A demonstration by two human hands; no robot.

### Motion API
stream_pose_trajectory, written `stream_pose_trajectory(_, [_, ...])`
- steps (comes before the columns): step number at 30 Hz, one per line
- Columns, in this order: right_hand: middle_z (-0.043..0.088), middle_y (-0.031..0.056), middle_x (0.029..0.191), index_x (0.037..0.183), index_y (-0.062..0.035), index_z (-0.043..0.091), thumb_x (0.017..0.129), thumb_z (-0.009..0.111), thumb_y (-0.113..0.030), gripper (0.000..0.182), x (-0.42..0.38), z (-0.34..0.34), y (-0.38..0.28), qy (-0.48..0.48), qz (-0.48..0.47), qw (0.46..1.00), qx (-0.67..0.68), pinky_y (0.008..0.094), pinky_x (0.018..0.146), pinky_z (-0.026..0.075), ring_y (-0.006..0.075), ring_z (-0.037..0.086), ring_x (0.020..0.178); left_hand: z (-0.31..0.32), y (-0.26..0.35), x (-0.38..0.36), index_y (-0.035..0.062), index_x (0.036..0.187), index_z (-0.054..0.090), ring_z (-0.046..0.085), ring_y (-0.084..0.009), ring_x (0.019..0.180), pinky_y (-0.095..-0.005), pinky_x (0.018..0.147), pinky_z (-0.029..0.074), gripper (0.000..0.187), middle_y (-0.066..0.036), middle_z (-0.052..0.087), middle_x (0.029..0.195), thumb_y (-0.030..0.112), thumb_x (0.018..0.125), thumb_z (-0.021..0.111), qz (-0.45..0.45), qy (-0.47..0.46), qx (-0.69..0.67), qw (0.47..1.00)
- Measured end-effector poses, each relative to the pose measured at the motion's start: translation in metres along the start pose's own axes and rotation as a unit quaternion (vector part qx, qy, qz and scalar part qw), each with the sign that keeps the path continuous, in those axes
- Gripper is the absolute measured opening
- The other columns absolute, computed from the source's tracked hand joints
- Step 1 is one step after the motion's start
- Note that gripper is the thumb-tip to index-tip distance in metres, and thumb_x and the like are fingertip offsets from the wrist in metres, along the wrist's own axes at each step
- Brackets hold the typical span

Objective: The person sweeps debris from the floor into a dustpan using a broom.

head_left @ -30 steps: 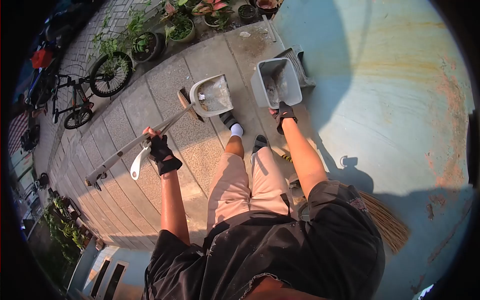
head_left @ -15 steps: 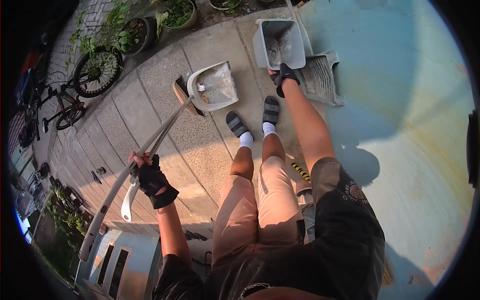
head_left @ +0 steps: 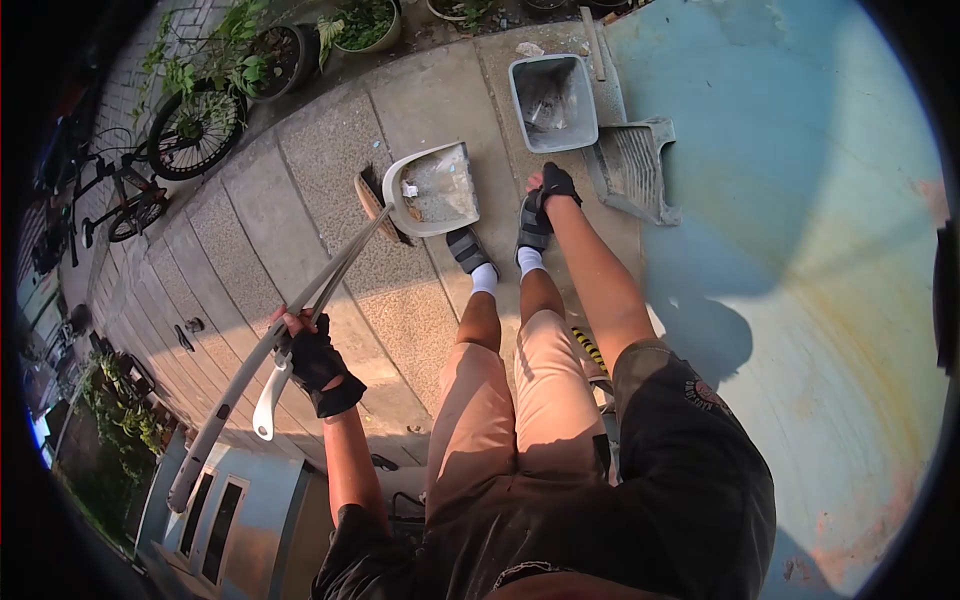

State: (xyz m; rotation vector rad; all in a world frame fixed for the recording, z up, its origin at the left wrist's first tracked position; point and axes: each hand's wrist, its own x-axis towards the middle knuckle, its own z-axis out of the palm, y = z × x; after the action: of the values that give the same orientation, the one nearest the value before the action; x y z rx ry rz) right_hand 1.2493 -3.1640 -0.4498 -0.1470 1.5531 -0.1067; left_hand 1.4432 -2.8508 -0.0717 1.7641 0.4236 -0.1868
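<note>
Head view: hands well apart. Left hand (head_left: 320,368), in a black fingerless glove, is closed around the long grey pole (head_left: 222,412) and the slimmer dustpan handle (head_left: 265,408), its pale holed end hanging below the fist. One grip for both seems meant to keep the two tools together and spare the other hand; their length lets the person stand rather than crouch.

At the far end, the dustpan (head_left: 440,192) lies near the left sandal (head_left: 470,250), wide mouth turned towards the bin side. A white scrap (head_left: 410,189) and greyish debris sit inside; the raised back and sides likely keep them in. Broom head (head_left: 368,195) is tucked beside the pan's back, away from the mouth, probably so it drags nothing out. Whether the pan bears fully on the paving, cannot tell.

Right hand (head_left: 557,186), gloved likewise, is just short of the grey bin (head_left: 595,125), above the right sandal (head_left: 533,228). No object shows in it; how far the fingers are closed, cannot tell. Bin stands open-topped with dusty litter inside, a ribbed grey tray (head_left: 632,172) beside it. Placement puts the bin within easy reach of both pan and hand.
</note>
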Motion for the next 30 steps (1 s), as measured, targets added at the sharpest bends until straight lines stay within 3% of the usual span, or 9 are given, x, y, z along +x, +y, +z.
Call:
stream_pose_trajectory(12, [0.06, 0.0211, 0.098, 0.121, 0.0046, 0.04, 0.095, 0.047, -0.03, 0.044, -0.439, 0.098, 0.002, -0.434, 0.22, 0.873, 0.003, 0.0356, 0.075, 0.054, 0.0279, 0.063, 0.086, 0.004, 0.077, -0.02, 0.0034, 0.103, 0.058, 0.05, -0.0109, 0.071, -0.0266, 0.067, 0.042, 0.028, -0.002, 0.056, 0.08, 0.027, 0.089, 0.062, 0.176, -0.204, 0.173, 0.947])
stream_pose_trajectory(16, [0.062, 0.0124, 0.09, 0.122, 0.0032, 0.048, 0.096, 0.041, -0.045, 0.055, -0.46, 0.139, 0.007, -0.504, 0.318, 0.8, -0.061, 0.0307, 0.067, 0.054, 0.0207, 0.061, 0.071, 0.036, 0.134, -0.061, -0.0002, 0.104, 0.055, 0.058, -0.0159, 0.078, -0.0294, 0.071, 0.05, 0.016, -0.008, 0.058, 0.09, 0.011, 0.093, 0.054, 0.186, -0.363, 0.102, 0.907])
stream_pose_trajectory(19, [0.056, 0.0038, 0.073, 0.093, -0.0064, 0.059, 0.09, 0.047, -0.054, 0.049, -0.47, 0.156, -0.002, -0.466, 0.334, 0.802, -0.165, 0.02, 0.046, 0.039, 0.0083, 0.043, 0.05, 0.043, 0.155, -0.063, -0.0029, 0.102, 0.05, 0.062, -0.02, 0.081, -0.0348, 0.076, 0.056, 0.011, -0.011, 0.057, 0.088, 0.001, 0.092, 0.05, -0.082, -0.455, -0.104, 0.881])
stream_pose_trajectory(23, [0.049, -0.0011, 0.063, 0.081, -0.0182, 0.055, 0.093, 0.045, -0.045, 0.031, -0.482, 0.163, -0.001, -0.376, 0.215, 0.857, -0.277, 0.0193, 0.042, 0.034, 0.007, 0.039, 0.046, 0.044, 0.153, -0.056, 0.0016, 0.101, 0.057, 0.059, -0.0135, 0.081, -0.0263, 0.074, 0.048, 0.013, -0.006, 0.061, 0.089, 0.006, 0.089, 0.06, -0.057, -0.533, -0.116, 0.836])
stream_pose_trajectory(24, [0.049, -0.0001, 0.062, 0.079, -0.017, 0.054, 0.092, 0.045, -0.038, 0.027, -0.465, 0.158, 0.006, -0.477, 0.035, 0.798, -0.366, 0.0203, 0.042, 0.036, 0.0085, 0.04, 0.046, 0.044, 0.152, -0.048, 0.0021, 0.102, 0.057, 0.059, -0.0129, 0.081, -0.0252, 0.074, 0.048, 0.014, -0.006, 0.061, 0.088, 0.003, 0.088, 0.058, 0.22, -0.524, 0.063, 0.821])
stream_pose_trajectory(25, [0.049, 0.0013, 0.063, 0.079, -0.0148, 0.053, 0.091, 0.045, -0.034, 0.025, -0.456, 0.154, 0.011, -0.473, 0.113, 0.821, -0.298, 0.0221, 0.044, 0.039, 0.0109, 0.043, 0.048, 0.039, 0.146, -0.045, 0.0019, 0.107, 0.056, 0.059, -0.0135, 0.08, -0.0245, 0.074, 0.047, 0.018, -0.005, 0.061, 0.088, 0.005, 0.089, 0.054, 0.083, -0.557, 0.028, 0.826])
stream_pose_trajectory(27, [0.05, 0.0041, 0.063, 0.078, -0.0103, 0.052, 0.09, 0.046, -0.025, 0.02, -0.46, 0.151, 0.019, -0.431, 0.264, 0.849, -0.158, 0.0255, 0.049, 0.045, 0.0158, 0.048, 0.052, 0.032, 0.153, -0.047, 0.0015, 0.115, 0.052, 0.059, -0.0139, 0.075, -0.0256, 0.068, 0.047, 0.027, -0.006, 0.061, 0.084, 0.013, 0.091, 0.055, 0.141, -0.561, 0.065, 0.813])
stream_pose_trajectory(28, [0.054, 0.0049, 0.066, 0.08, -0.0091, 0.054, 0.089, 0.047, -0.025, 0.02, -0.463, 0.141, 0.022, -0.43, 0.063, 0.846, -0.31, 0.0269, 0.052, 0.046, 0.0167, 0.051, 0.055, 0.025, 0.155, -0.05, 0.0015, 0.12, 0.049, 0.058, -0.0143, 0.072, -0.0263, 0.064, 0.046, 0.035, -0.006, 0.061, 0.081, 0.017, 0.09, 0.058, 0.151, -0.56, 0.076, 0.811])
stream_pose_trajectory(30, [0.061, 0.0065, 0.075, 0.087, -0.0055, 0.058, 0.089, 0.05, -0.026, 0.022, -0.473, 0.134, 0.011, -0.293, 0.112, 0.901, -0.299, 0.0302, 0.059, 0.048, 0.0186, 0.057, 0.064, 0.012, 0.156, -0.038, 0.0015, 0.115, 0.049, 0.053, -0.0146, 0.066, -0.029, 0.058, 0.043, 0.035, -0.006, 0.056, 0.075, 0.019, 0.088, 0.062, 0.253, -0.517, 0.198, 0.793])
